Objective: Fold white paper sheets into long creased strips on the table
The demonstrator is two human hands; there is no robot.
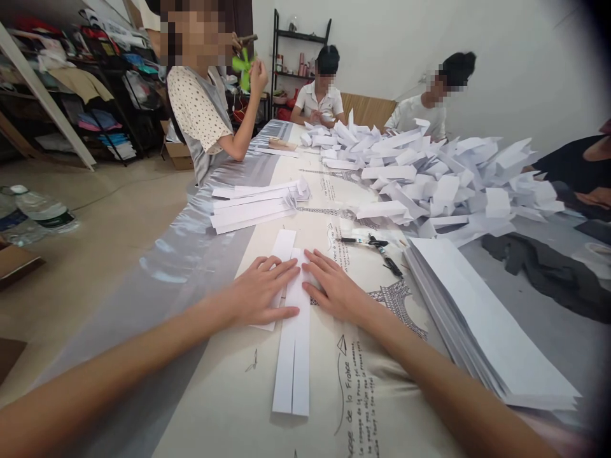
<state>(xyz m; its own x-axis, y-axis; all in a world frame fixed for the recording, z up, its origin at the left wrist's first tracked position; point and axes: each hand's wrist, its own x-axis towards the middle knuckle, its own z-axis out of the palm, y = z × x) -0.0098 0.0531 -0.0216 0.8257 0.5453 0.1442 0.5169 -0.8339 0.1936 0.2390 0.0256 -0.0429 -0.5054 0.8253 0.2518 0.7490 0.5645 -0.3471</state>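
A long white paper strip [292,369] lies lengthwise in front of me, with two flaps folded in that meet along a centre line. My left hand [265,289] rests flat across its upper half, fingers stretched out and apart. From the other side my right hand [337,286] touches the strip's right edge, its fingers also extended and spread. Partly under my left hand and the strip is another white paper strip [285,243]. Just beyond my right hand, a few black pens [365,241] lie on the printed tablecloth [229,388].
A stack of white paper [482,305] stands at the right, near my right forearm. Behind it spreads a large heap of folded papers [429,172]. More folded strips [258,205] lie ahead on the left. Several people are around the table; one holds a green fan-shaped object [244,69].
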